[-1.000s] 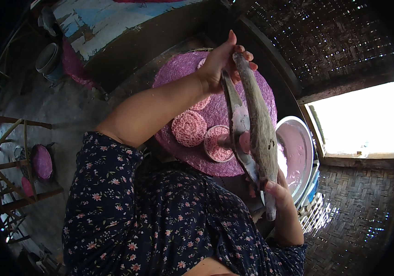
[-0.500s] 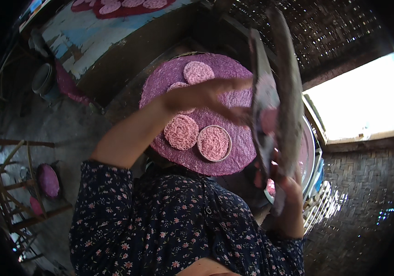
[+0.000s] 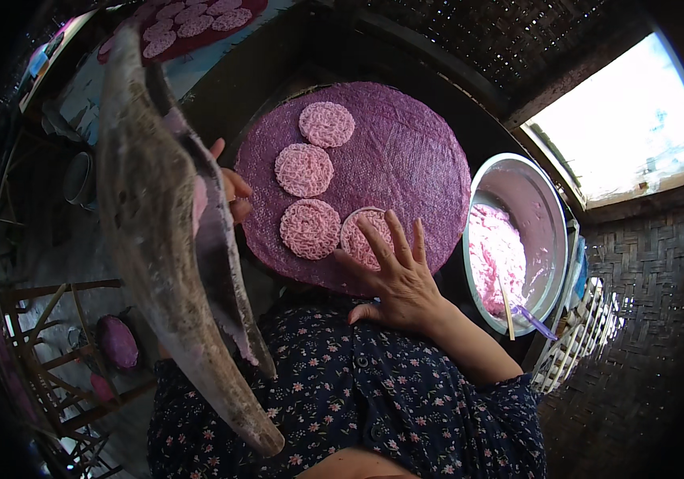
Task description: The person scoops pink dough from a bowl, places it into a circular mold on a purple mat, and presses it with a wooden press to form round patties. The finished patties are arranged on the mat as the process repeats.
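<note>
A long, weathered wooden press of two hinged-looking halves hangs close at the left, with pink dough between them. Around its far side show a few fingers of my left hand, gripping it; the palm is hidden. My right hand has its fingers spread over the near edge of a pink noodle disc set in a thin ring. Both rest on a round purple cloth-covered board. Three more pink noodle discs lie along the board's left side.
Right of the board stands a metal basin of pink dough with a purple-handled utensil and a stick. A red tray of pink discs is at the far left. Wooden rack bars stand at lower left.
The wooden press has passed from the right side to the left, from my right hand to my left. My right hand has come over the ringed disc.
</note>
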A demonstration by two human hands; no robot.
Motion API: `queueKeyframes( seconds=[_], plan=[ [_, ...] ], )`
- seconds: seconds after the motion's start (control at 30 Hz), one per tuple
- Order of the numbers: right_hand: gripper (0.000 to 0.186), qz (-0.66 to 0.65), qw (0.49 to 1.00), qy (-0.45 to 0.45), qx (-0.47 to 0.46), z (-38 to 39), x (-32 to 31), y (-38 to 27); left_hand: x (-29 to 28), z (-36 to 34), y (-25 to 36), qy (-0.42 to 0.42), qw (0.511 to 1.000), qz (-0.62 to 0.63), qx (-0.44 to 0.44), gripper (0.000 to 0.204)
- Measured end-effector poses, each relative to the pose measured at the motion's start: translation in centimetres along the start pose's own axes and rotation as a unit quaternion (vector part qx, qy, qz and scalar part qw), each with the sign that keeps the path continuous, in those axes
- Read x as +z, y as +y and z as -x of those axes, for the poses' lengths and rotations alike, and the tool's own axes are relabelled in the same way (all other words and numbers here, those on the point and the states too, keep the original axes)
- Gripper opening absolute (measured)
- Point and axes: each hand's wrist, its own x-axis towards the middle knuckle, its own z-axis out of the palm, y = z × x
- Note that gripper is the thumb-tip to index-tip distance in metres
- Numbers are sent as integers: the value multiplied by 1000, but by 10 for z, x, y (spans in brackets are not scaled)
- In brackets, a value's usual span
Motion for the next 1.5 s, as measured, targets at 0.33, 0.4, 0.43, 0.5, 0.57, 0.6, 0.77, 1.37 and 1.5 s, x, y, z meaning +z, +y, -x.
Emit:
queueKeyframes(
  seconds=[0.33,0.4,0.43,0.5,0.57,0.6,0.77,1.37,1.5],
  plan=[
    [82,11,999,-4,34,-2,-14,4,-56,25,-29,-37,973,-157,168,50],
    [82,11,999,-31,23,-2,-15,5,-47,17,-27,-65,953,-217,200,45],
    [81,10,999,-47,19,-1,-17,6,-41,13,-27,-71,945,-243,208,42],
    [68,-14,999,16,36,-1,-20,10,-30,7,-25,-83,931,-280,217,36],
    [57,-16,993,87,73,1,-26,21,-20,1,-21,-96,915,-319,227,31],
    [36,-36,981,146,118,2,-28,27,-14,-1,-18,-104,907,-338,230,28],
    [14,-29,952,197,231,-1,-15,50,15,-9,-1,-147,850,-444,244,14],
    [10,-40,962,149,227,-9,-7,48,6,-12,-19,-55,760,-536,364,22],
    [9,-48,960,170,215,-11,-11,52,7,-16,-19,-18,670,-633,386,32]
  ],
)
